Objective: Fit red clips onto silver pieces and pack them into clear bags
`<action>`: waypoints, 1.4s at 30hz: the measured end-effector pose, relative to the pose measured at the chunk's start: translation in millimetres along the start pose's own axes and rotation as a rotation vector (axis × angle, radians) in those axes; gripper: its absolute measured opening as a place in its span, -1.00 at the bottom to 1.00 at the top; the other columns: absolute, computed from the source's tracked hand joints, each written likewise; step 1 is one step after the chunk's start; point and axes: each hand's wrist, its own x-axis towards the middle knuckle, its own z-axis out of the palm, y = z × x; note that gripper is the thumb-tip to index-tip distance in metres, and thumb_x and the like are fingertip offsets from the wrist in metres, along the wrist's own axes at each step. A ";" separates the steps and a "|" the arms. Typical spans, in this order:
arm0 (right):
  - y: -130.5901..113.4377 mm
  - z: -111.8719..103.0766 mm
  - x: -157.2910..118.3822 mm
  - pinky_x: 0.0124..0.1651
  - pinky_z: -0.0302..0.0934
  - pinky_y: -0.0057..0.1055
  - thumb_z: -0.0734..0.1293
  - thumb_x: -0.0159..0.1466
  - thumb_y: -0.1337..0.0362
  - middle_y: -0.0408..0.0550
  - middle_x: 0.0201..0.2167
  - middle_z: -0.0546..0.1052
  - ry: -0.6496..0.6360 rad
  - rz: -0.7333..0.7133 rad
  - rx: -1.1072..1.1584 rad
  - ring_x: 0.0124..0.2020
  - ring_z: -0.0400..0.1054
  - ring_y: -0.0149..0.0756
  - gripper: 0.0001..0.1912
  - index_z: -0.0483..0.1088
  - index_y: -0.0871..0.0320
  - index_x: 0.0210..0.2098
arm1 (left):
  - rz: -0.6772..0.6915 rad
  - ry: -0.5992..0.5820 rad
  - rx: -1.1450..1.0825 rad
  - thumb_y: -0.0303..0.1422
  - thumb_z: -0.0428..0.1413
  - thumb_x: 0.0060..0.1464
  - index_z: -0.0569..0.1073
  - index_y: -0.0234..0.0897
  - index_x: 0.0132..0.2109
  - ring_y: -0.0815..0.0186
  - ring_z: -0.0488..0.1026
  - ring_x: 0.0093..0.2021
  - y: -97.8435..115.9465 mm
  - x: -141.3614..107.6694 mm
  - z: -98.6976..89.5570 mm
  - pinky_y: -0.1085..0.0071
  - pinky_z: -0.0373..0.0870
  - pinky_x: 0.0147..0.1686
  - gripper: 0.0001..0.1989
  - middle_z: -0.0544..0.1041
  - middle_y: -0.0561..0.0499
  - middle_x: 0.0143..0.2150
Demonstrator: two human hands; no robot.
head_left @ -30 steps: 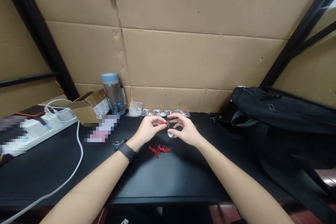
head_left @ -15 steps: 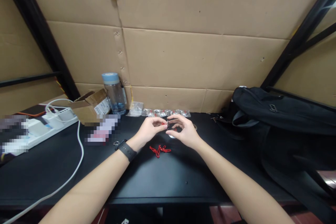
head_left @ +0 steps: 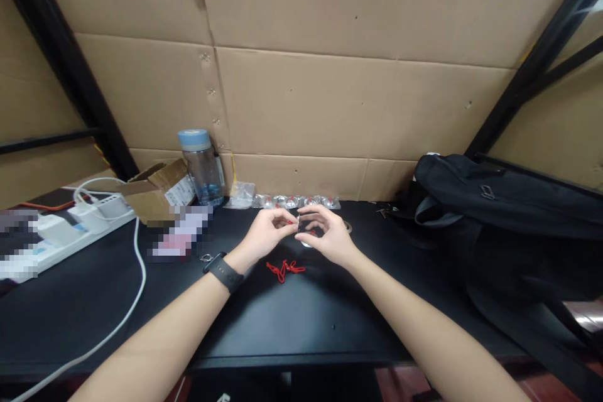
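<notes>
My left hand [head_left: 266,233], with a dark watch on its wrist, is closed in a pinch on a small thin disc [head_left: 298,221] seen nearly edge-on, with a bit of red at its side. My right hand [head_left: 333,237] curves its thumb and fingers around the disc's other side, fingertips at its edge. Below the hands, several red cord loops [head_left: 285,269] lie on the black table [head_left: 277,320]. A shiny silvery piece [head_left: 306,244] shows just under my right thumb, partly hidden.
Silvery round pieces in clear wrap [head_left: 292,201] line the back by the cardboard wall. To the left are a water bottle [head_left: 201,166], an open cardboard box [head_left: 157,191], a power strip [head_left: 61,242] and its white cable. A black bag [head_left: 509,201] fills the right side.
The view has shifted slightly, so everything sits a little further left in the picture. Both hands keep nearly the same pose around the disc.
</notes>
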 end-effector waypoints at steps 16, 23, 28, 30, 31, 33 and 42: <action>-2.1 -4.8 1.2 -0.05 0.46 -0.23 0.55 0.10 0.25 0.00 -0.01 0.58 -0.009 -0.048 -0.093 0.05 0.50 -0.09 -0.46 0.41 0.01 0.05 | 0.129 0.101 0.095 -0.38 0.19 0.10 0.40 -0.23 -0.07 0.29 0.58 -0.18 9.5 -6.5 6.4 0.41 0.42 -0.11 -0.76 0.60 0.00 -0.18; 5.9 -10.4 4.9 -0.10 0.51 -0.22 0.57 0.09 0.10 0.01 -0.06 0.59 0.015 -0.078 -0.104 -0.15 0.54 -0.15 -0.73 0.56 0.07 -0.29 | 0.074 0.095 0.056 -0.36 0.22 0.10 0.34 -0.21 -0.03 0.28 0.59 -0.20 4.6 -2.4 8.6 0.40 0.40 -0.14 -0.69 0.61 0.01 -0.24; 1.0 -12.7 5.7 -0.01 0.48 -0.23 0.43 0.28 0.10 0.00 -0.08 0.59 -0.048 -0.080 -0.071 -0.10 0.53 -0.18 -0.77 0.56 0.04 -0.12 | -0.020 0.100 -0.206 -0.27 0.29 0.06 0.32 -0.21 -0.04 0.28 0.58 -0.26 4.3 -1.2 8.5 0.41 0.42 -0.18 -0.61 0.60 0.03 -0.32; -0.4 -12.5 5.5 -0.02 0.46 -0.25 0.36 0.35 0.13 0.01 -0.11 0.59 -0.056 -0.089 -0.089 -0.12 0.53 -0.20 -0.79 0.55 0.06 -0.09 | -0.038 0.108 -0.273 -0.28 0.31 0.03 0.33 -0.21 -0.04 0.27 0.59 -0.25 5.8 -2.7 9.4 0.38 0.43 -0.15 -0.59 0.61 0.03 -0.32; -1.0 -12.5 5.5 -0.04 0.45 -0.26 0.34 0.37 0.15 0.01 -0.13 0.59 -0.055 -0.097 -0.104 -0.14 0.53 -0.21 -0.80 0.54 0.07 -0.10 | -0.046 0.107 -0.287 -0.28 0.32 0.03 0.33 -0.21 -0.03 0.27 0.59 -0.25 6.5 -3.4 10.2 0.37 0.43 -0.14 -0.58 0.61 0.03 -0.33; -2.5 -12.7 5.6 -0.09 0.44 -0.28 0.33 0.37 0.18 0.00 -0.18 0.58 -0.051 -0.119 -0.151 -0.20 0.51 -0.23 -0.84 0.52 0.08 -0.14 | -0.056 0.091 -0.285 -0.29 0.32 0.02 0.35 -0.22 -0.04 0.26 0.59 -0.27 6.6 -4.0 11.9 0.36 0.44 -0.15 -0.59 0.61 0.03 -0.35; 0.2 -15.9 4.7 -0.01 0.30 -0.27 0.27 0.38 0.33 0.00 -0.16 0.43 -0.169 -0.169 -0.467 -0.12 0.36 -0.23 -0.92 0.41 0.10 -0.23 | 0.126 0.069 0.202 -0.34 -0.01 0.26 0.60 -0.21 -0.24 0.22 0.52 -0.06 -6.4 3.1 7.8 0.28 0.36 0.06 -0.73 0.61 -0.03 -0.14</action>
